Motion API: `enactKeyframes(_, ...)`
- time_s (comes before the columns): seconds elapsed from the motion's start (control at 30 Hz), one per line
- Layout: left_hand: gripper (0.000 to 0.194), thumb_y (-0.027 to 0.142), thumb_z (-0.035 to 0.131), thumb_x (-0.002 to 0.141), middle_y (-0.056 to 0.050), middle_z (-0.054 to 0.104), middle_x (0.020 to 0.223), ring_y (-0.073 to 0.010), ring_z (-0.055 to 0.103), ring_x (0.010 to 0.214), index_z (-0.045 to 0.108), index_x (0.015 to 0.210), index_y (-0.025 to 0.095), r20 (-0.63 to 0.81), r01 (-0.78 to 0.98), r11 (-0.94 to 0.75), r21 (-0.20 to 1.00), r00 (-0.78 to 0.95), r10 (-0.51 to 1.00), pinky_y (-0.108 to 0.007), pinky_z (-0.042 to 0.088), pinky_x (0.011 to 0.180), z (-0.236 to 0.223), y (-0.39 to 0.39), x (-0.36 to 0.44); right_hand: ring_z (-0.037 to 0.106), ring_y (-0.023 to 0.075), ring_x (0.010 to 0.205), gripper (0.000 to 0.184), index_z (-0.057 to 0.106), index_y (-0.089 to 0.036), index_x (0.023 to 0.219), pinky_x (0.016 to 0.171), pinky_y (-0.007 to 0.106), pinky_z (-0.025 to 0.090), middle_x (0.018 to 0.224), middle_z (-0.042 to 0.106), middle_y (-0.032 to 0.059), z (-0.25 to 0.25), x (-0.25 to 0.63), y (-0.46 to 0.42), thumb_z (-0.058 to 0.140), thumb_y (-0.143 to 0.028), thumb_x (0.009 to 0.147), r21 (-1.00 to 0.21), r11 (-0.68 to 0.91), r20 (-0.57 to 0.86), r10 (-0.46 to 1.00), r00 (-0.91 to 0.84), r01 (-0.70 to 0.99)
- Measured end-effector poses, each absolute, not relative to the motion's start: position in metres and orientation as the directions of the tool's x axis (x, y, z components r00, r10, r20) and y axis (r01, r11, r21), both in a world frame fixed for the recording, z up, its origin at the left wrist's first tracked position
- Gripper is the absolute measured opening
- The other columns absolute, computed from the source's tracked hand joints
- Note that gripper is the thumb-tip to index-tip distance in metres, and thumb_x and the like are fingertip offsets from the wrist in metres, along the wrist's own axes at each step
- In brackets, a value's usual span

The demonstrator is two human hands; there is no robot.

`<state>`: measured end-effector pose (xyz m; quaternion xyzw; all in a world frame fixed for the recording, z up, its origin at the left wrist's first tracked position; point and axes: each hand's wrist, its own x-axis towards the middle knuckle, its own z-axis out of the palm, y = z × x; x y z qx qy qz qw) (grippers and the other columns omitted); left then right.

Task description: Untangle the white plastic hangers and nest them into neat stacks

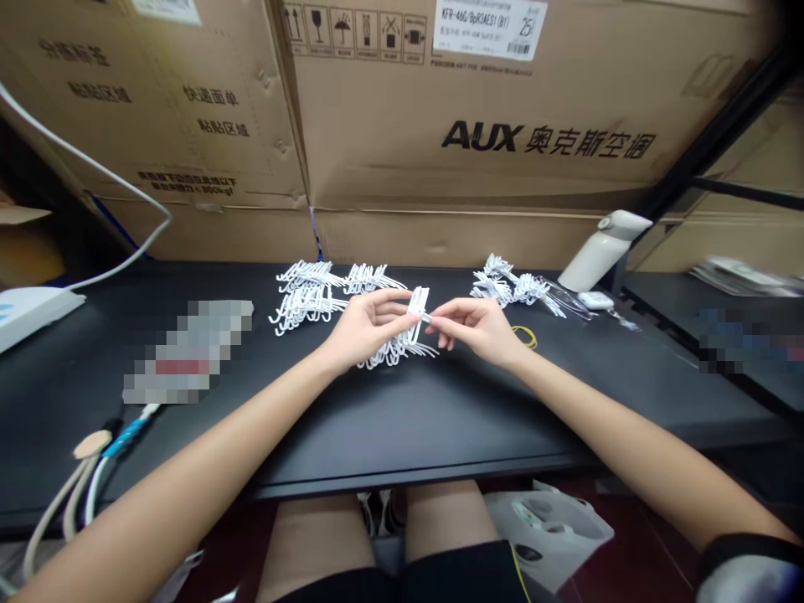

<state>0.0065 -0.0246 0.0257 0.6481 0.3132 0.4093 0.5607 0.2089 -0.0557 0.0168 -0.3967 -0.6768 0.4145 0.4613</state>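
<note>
My left hand [370, 325] grips a small bundle of thin white hooks [417, 308] between thumb and fingers, above the middle of the black table. Close on its right, my right hand [476, 328] has thumb and index finger pinched on a thin white end that sticks out from the bundle. Below both hands lies a loose group of white hooks [393, 350], partly covered by my left hand. More piles of white hooks [307, 306] lie left of my left hand. Tangled white bunches [521, 289] rest beyond my right hand.
Large cardboard boxes [477, 184] stand along the back. A white bottle [596, 251] leans at the right, near a small white case [595, 301]. Yellow rubber bands [525, 337] lie by my right wrist. On the left are a blurred-out phone-like object [194, 347] and cables [81, 486].
</note>
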Motion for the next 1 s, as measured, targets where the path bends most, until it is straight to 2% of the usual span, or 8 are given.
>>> enactKeyframes(0.33,0.049,0.030,0.081,0.062,-0.012,0.074,0.093,-0.0236,0.070,0.085,0.066,0.105,0.011,0.129,-0.052,-0.119,0.992,0.508,0.852,-0.035,0.054,0.081,0.029,-0.026,0.004,0.064,0.0142,0.057,0.031,0.069,-0.016,0.085,0.053,0.027,0.051,0.075,0.071,0.0055,0.016,0.202,-0.063,0.064,-0.046,0.079,-0.886,0.416,0.373,0.902,-0.218,0.205)
enactKeyframes(0.47,0.047,0.033,0.080,0.065,-0.013,0.073,0.095,-0.0250,0.070,0.089,0.066,0.104,0.011,0.114,-0.076,-0.090,0.993,0.439,0.891,-0.032,0.054,0.075,0.032,-0.023,0.002,0.063,0.0138,0.053,0.037,0.065,-0.015,0.086,0.046,0.024,0.047,0.071,0.067,0.0043,0.015,0.208,-0.051,0.055,-0.051,0.084,-0.924,0.362,0.353,0.931,-0.091,0.124)
enactKeyframes(0.57,0.042,0.034,0.077,0.067,-0.012,0.073,0.098,-0.0248,0.069,0.092,0.067,0.102,0.013,0.104,-0.107,-0.065,0.992,0.417,0.903,-0.029,0.054,0.072,0.033,-0.021,0.000,0.059,0.0115,0.050,0.033,0.063,-0.015,0.082,0.045,0.023,0.045,0.069,0.064,0.0030,0.011,0.213,-0.045,0.059,-0.047,0.081,-0.918,0.347,0.347,0.937,-0.032,0.195)
enactKeyframes(0.73,0.041,0.035,0.075,0.071,-0.012,0.072,0.100,-0.0255,0.068,0.095,0.067,0.105,0.015,0.103,-0.118,-0.054,0.992,0.467,0.878,-0.028,0.054,0.068,0.031,-0.021,0.000,0.053,0.0106,0.053,0.022,0.066,-0.015,0.079,0.053,0.024,0.043,0.067,0.062,0.0019,0.001,0.210,-0.047,0.064,-0.036,0.078,-0.776,0.405,0.306,0.912,-0.273,0.484)
enactKeyframes(0.87,0.045,0.032,0.077,0.068,-0.012,0.073,0.098,-0.0248,0.069,0.091,0.066,0.109,0.014,0.087,-0.037,-0.081,0.996,0.556,0.826,-0.031,0.055,0.074,0.030,-0.025,0.002,0.054,0.0121,0.062,0.016,0.065,-0.014,0.078,0.060,0.024,0.042,0.075,0.063,0.0035,0.001,0.205,-0.052,0.060,-0.029,0.081,-0.703,0.461,0.268,0.877,-0.399,0.541)
enactKeyframes(1.0,0.046,0.029,0.078,0.067,-0.011,0.074,0.094,-0.0223,0.070,0.087,0.067,0.109,0.012,0.093,0.000,-0.117,0.993,0.604,0.792,-0.035,0.053,0.085,0.030,-0.027,0.003,0.051,0.0119,0.061,0.022,0.063,-0.012,0.077,0.059,0.024,0.040,0.069,0.060,0.0017,0.003,0.209,-0.047,0.058,-0.033,0.081,-0.753,0.375,0.119,0.886,-0.449,0.540)
